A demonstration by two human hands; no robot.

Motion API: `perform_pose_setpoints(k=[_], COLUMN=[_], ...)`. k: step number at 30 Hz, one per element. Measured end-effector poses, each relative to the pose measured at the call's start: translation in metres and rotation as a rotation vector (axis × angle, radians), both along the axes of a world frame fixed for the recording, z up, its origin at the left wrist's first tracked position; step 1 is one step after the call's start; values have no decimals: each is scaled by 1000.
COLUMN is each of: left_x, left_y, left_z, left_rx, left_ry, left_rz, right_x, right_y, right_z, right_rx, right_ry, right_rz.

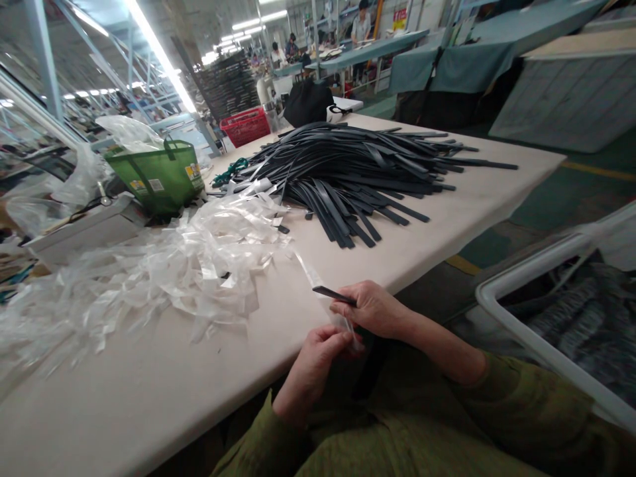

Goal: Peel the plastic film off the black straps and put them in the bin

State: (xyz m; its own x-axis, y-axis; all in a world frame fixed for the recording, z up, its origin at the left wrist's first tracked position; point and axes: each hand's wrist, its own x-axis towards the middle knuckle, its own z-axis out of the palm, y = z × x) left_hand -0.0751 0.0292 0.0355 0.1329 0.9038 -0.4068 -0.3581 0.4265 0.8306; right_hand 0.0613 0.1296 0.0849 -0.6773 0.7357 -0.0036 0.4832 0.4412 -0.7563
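My right hand (375, 309) is closed around a flat black strap (328, 293), whose short end points left over the table's front edge. Pinched in my left hand (325, 354), just below, is a clear plastic strip (344, 323). This strip runs up past the strap's end toward the table top. Beyond my hands lies a big heap of similar black straps (348, 165), ends fanned toward the right and front. To the left spreads a loose pile of clear plastic strips (199, 258).
A green bag (159, 175) stands on the pale table (278, 331) at the left, by a grey box (89, 228). A red basket (244, 127) and black bag (308, 103) sit at the back. A white-rimmed bin (527, 255) holds dark material at right. People work far behind.
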Motion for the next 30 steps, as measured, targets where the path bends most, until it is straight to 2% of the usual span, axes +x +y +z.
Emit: perform_pose_setpoints(k=[6,8,10,14,17,19,22,30], left_x=[-2,-2,-2,3,10,15,19,19], left_y=[1,3,7,16,23,26,27,25], left_z=[4,5,5,8,13,15,16,10], left_rx=[10,6,2,28,-25,-63,-68,-69], left_ry=[12,-4,-26,-149,-254,-283,-301,-369], left_rz=[-28,7,84,254,358,382,371,383], right_x=[0,6,17,43,52,52,47,45], right_y=[2,1,-3,-29,-56,-70,-78,-74], right_z=[-6,-5,-5,-14,-27,-36,-44,-52], right_rx=[-43,-68,-188,-586,-755,-826,-851,-849], right_ry=[49,87,156,264,233,222,234,280], right_rz=[-16,-55,-87,-38,6,0,-26,-69])
